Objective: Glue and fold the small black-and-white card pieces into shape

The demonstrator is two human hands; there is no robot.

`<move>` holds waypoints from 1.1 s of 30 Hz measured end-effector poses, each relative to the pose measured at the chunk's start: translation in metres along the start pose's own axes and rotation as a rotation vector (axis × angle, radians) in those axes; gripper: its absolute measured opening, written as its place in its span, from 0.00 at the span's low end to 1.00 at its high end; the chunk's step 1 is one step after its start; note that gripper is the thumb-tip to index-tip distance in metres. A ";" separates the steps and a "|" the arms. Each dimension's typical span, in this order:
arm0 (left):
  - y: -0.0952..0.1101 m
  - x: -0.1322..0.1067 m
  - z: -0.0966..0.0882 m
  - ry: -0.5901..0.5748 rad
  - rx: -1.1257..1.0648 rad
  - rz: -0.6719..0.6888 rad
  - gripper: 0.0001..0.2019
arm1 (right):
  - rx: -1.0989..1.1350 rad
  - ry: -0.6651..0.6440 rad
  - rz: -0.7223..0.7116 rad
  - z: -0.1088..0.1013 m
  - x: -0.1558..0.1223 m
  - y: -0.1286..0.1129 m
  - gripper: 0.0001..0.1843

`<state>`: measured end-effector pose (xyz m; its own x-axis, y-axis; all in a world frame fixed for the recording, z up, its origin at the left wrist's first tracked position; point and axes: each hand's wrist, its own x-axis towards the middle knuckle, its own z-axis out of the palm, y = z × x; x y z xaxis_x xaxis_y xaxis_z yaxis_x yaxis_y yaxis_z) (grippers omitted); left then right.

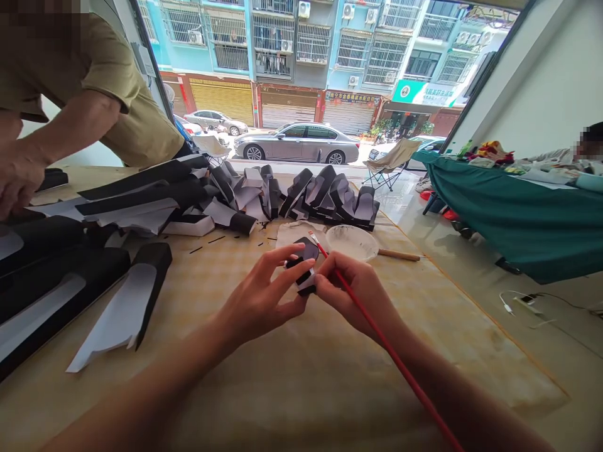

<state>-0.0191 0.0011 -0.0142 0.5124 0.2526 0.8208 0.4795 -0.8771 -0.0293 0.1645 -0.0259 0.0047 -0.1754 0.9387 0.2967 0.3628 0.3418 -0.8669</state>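
My left hand (264, 289) is closed on a small folded piece of black-and-white card (308, 250), thumb and fingers about its left side and front. My right hand (354, 290) holds a thin red-handled brush (372, 323), its bristle end pointing up and away by the card's top. The right thumb and fingertips also meet the card's right edge. Beyond the hands lies a round white plate (351, 243) with dark specks, and a wooden handle (398, 255) rests at its right. A pale sheet or cloth (292, 233) lies left of the plate.
Black-and-white card pieces pile up along the table's far side (325, 194) and left (120, 295), with black scraps (217, 239) scattered nearby. A person in a tan shirt (113, 107) works at far left. Right stands a green-draped table (499, 207); a cable and power strip (527, 304) lie on the floor.
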 end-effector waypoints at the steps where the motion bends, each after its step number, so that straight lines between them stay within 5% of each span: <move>1: 0.000 0.000 0.000 0.001 -0.005 -0.003 0.25 | -0.005 -0.004 0.003 0.000 0.000 0.000 0.09; 23: -0.003 0.000 -0.001 0.005 0.012 0.066 0.26 | 0.044 0.001 -0.010 0.000 0.003 -0.003 0.10; 33: -0.003 0.001 -0.002 0.024 -0.064 -0.038 0.23 | 0.036 -0.087 -0.229 -0.005 -0.001 -0.003 0.06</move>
<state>-0.0211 0.0032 -0.0121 0.4775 0.2768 0.8339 0.4514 -0.8915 0.0374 0.1679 -0.0275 0.0095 -0.3277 0.8289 0.4534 0.2717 0.5423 -0.7950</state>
